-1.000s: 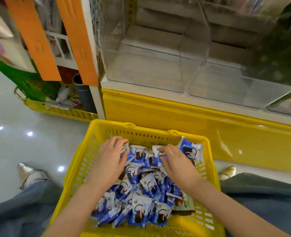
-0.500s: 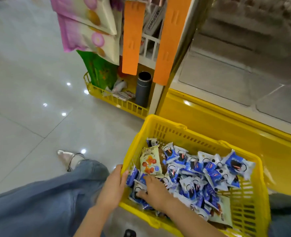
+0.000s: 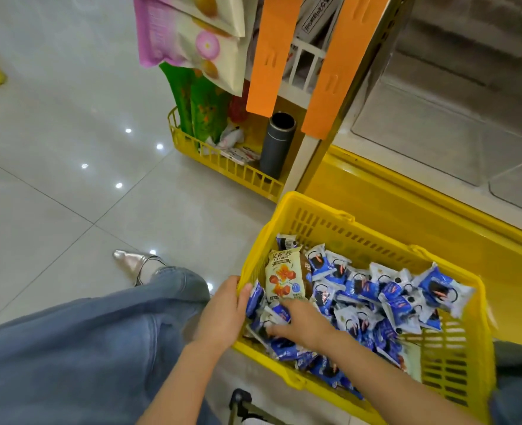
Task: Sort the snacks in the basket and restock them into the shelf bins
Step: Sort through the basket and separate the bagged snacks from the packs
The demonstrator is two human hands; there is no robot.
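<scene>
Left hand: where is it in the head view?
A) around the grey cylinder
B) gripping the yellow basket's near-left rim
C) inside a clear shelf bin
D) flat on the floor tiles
B: the left hand grips the near-left rim of the yellow basket, with its thumb inside the wall, while the right hand rests on the blue packets.

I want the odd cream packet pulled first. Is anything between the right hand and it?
Nothing visible: the cream packet lies uncovered atop the blue packets in the basket, just beyond the right hand.
</scene>
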